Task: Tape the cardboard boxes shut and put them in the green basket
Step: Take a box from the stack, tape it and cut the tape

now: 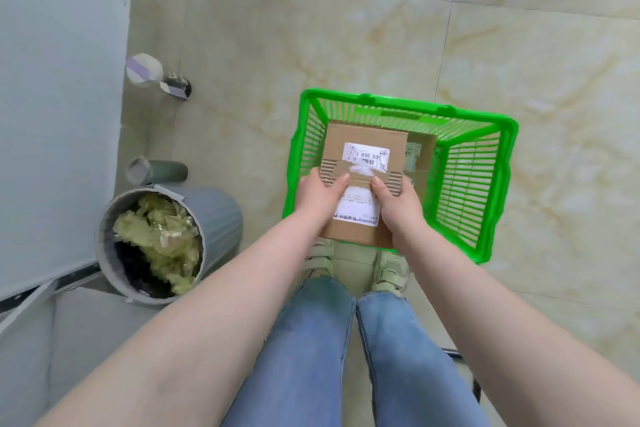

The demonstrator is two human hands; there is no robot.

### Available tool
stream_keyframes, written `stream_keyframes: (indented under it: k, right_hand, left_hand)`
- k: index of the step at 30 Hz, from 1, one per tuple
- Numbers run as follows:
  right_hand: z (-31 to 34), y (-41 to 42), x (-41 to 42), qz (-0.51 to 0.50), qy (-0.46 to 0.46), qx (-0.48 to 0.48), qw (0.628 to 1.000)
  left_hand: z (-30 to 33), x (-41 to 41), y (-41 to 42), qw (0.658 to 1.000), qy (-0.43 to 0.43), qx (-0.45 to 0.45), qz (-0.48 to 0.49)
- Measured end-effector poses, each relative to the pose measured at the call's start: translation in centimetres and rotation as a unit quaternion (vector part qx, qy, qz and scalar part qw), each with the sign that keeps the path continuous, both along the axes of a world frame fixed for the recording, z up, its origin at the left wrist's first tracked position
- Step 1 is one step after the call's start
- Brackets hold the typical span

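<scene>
Two hands hold one cardboard box (363, 163) over the near left part of a green basket (485, 184) that stands on a pale marbled tile floor (519, 45).

At far left a grey-blue wall (59, 80) runs down the frame. Beside it on the floor lie a white and purple bottle-like thing (143, 68) with a dark thing next to it, and nearer, a dull green tube (162, 170) on its side. Just below the tube stands a grey bin (214, 218), open at the top and filled with crumpled yellowish wrapping.

The left hand (318, 194) grips the box's left edge, thumb laid across the top near the torn strip of corrugated card. The box carries a white label (365, 154) with a barcode on its far half and another white label on its near half, between the two thumbs. The right hand (398, 201) grips the right edge, thumb on top too. The hands are apart, one at each side of the box.

Inside the basket, right of the held box, part of a second box (420, 156) shows. The basket's right half shows bare slatted walls.

Below the box are pale green shoes (391, 270) and legs in blue jeans (311, 340).
</scene>
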State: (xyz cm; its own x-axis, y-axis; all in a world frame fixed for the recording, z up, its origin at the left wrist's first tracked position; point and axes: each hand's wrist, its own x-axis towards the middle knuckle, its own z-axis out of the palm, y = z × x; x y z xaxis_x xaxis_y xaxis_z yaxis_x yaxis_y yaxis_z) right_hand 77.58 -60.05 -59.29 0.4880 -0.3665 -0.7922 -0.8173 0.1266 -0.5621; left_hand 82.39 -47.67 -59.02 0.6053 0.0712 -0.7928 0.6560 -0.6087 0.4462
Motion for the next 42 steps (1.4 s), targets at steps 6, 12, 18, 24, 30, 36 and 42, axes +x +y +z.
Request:
stream_keyframes:
  k: [6,12,18,24,30,36,42]
  right_hand:
    - [-11.2,1.3,2.9,-0.032,-0.026,0.027,0.999]
    - [-15.6,1.4,4.0,-0.044,-0.044,0.001,0.998]
    - [-16.1,1.4,3.8,0.004,-0.016,-0.019,1.000]
    - [-10.8,1.0,5.4,0.053,0.098,-0.158,0.981]
    - [1.6,3.0,5.2,0.031,0.034,0.065,0.997]
    - [14.4,6.4,2.1,0.122,0.039,0.257,0.958]
    - [24.8,11.2,-3.1,0.310,0.037,0.279,0.908]
  left_hand:
    - [-10.7,2.9,1.2,0.999,-0.041,0.008,0.000]
    - [-15.1,4.7,0.9,0.999,-0.043,-0.015,0.010]
    - [-15.2,4.6,1.1,0.999,-0.038,-0.003,-0.018]
    - [-10.8,4.8,0.9,0.999,-0.019,0.040,-0.012]
    - [0.0,1.0,3.8,0.975,0.026,-0.076,0.206]
    - [15.0,-6.1,8.9,0.864,0.009,-0.214,0.455]
    - [27.5,-17.7,11.9,0.767,-0.069,-0.238,0.593]
